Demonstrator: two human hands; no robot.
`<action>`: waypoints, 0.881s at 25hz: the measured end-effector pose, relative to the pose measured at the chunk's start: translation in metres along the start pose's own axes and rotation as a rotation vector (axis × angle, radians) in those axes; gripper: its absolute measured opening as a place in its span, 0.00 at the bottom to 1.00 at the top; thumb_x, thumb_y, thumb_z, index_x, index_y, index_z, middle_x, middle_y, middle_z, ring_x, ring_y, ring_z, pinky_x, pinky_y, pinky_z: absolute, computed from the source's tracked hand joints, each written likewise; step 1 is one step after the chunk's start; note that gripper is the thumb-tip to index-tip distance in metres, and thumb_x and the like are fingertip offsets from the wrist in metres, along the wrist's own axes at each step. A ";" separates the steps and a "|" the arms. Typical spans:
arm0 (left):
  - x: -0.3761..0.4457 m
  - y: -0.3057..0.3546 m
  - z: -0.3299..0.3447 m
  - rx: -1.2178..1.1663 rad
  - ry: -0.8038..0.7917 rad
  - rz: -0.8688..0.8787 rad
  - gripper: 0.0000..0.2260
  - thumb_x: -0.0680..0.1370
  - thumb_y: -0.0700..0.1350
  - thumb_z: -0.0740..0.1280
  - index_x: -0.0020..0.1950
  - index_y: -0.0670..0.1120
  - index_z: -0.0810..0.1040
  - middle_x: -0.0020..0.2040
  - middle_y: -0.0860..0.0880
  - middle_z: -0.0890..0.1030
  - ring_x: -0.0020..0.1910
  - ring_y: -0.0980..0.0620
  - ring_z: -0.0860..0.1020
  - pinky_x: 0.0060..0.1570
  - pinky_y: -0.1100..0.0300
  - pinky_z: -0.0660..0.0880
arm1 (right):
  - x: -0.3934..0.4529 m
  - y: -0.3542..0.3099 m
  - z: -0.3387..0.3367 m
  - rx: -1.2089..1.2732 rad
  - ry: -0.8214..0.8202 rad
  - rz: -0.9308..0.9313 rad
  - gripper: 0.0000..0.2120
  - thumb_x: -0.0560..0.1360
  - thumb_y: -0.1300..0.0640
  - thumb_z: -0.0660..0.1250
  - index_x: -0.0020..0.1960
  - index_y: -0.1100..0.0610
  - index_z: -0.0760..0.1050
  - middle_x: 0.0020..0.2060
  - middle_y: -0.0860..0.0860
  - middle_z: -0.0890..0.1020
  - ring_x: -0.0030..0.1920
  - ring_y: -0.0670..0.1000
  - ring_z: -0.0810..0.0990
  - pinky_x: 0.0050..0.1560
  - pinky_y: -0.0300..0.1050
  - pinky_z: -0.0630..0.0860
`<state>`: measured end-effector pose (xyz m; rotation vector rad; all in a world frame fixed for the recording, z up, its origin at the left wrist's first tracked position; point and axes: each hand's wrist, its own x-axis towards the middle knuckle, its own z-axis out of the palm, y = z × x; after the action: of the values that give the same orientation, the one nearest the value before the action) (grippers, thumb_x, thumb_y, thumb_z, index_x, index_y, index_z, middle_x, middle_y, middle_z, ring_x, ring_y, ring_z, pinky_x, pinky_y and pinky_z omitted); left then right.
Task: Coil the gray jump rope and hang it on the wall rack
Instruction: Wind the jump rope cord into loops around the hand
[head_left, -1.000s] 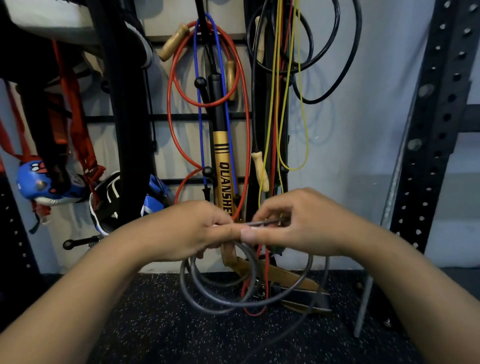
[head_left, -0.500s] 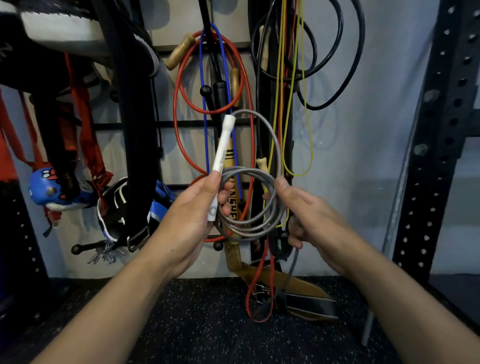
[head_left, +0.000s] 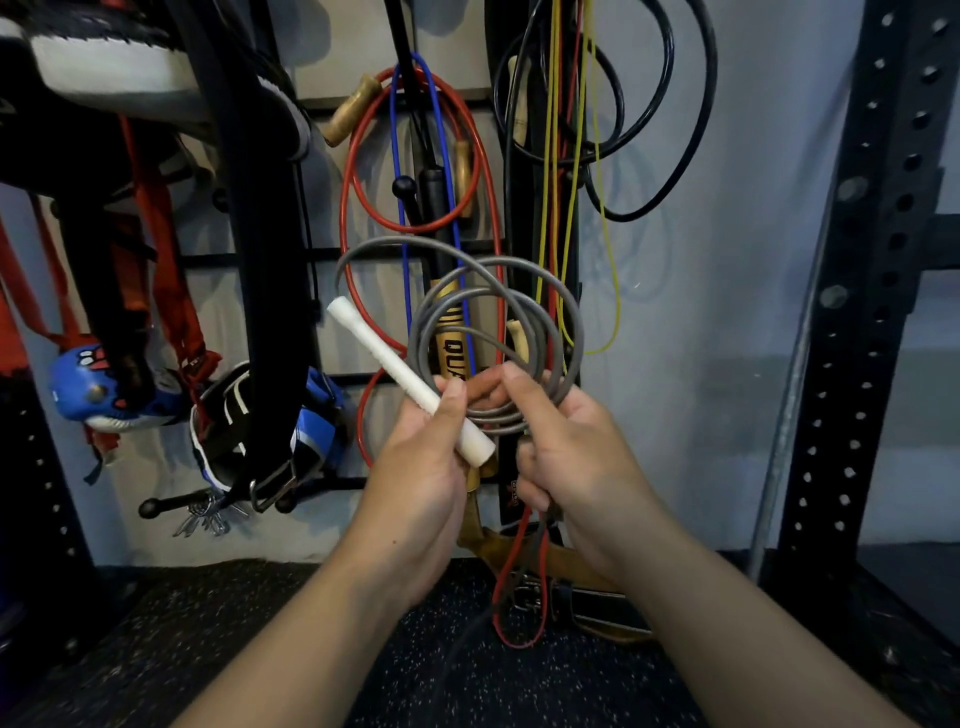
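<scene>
The gray jump rope (head_left: 519, 306) is wound into several loops held up in front of the wall rack (head_left: 332, 254). My left hand (head_left: 421, 467) grips its white handle (head_left: 384, 358), which tilts up to the left. My right hand (head_left: 566, 441) pinches the bottom of the gray loops between thumb and fingers. A loose gray strand arcs from the handle's top over to the coil. The rack's black bars sit behind, loaded with other ropes.
Red (head_left: 353, 208), blue (head_left: 397, 156), yellow (head_left: 613, 270) and black ropes (head_left: 691, 130) hang on the rack. A black belt (head_left: 260, 260) and blue gloves (head_left: 104, 395) hang left. A tan belt (head_left: 571, 566) trails onto the speckled floor. A perforated black upright (head_left: 872, 312) stands right.
The coil has been lifted from low near the floor up to chest height. The white handle has come into view and tipped from upright to leaning left. My right hand has closed on the loops.
</scene>
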<state>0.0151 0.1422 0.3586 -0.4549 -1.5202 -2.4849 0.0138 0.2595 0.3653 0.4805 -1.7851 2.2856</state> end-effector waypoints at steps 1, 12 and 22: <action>0.000 -0.002 0.000 0.008 0.019 -0.015 0.15 0.86 0.48 0.59 0.64 0.41 0.80 0.59 0.43 0.87 0.62 0.46 0.83 0.68 0.41 0.74 | -0.001 0.001 0.001 -0.028 -0.004 0.034 0.16 0.83 0.48 0.65 0.39 0.49 0.84 0.25 0.49 0.77 0.19 0.43 0.69 0.19 0.39 0.65; -0.006 -0.014 0.008 0.231 -0.014 -0.027 0.16 0.84 0.56 0.60 0.69 0.51 0.75 0.43 0.54 0.89 0.36 0.61 0.85 0.29 0.64 0.78 | 0.000 0.010 0.004 -0.033 -0.008 0.099 0.17 0.85 0.45 0.60 0.60 0.56 0.79 0.23 0.48 0.74 0.17 0.44 0.67 0.17 0.34 0.60; 0.013 0.034 -0.041 0.222 0.044 0.192 0.35 0.67 0.52 0.80 0.72 0.52 0.72 0.65 0.49 0.85 0.61 0.50 0.84 0.66 0.47 0.75 | 0.016 -0.017 -0.045 -0.441 0.082 0.021 0.13 0.85 0.51 0.62 0.42 0.53 0.71 0.23 0.46 0.67 0.18 0.45 0.62 0.18 0.36 0.59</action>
<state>0.0076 0.0904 0.3740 -0.4790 -1.6279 -2.1399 -0.0013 0.3067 0.3771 0.2840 -2.1708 1.8091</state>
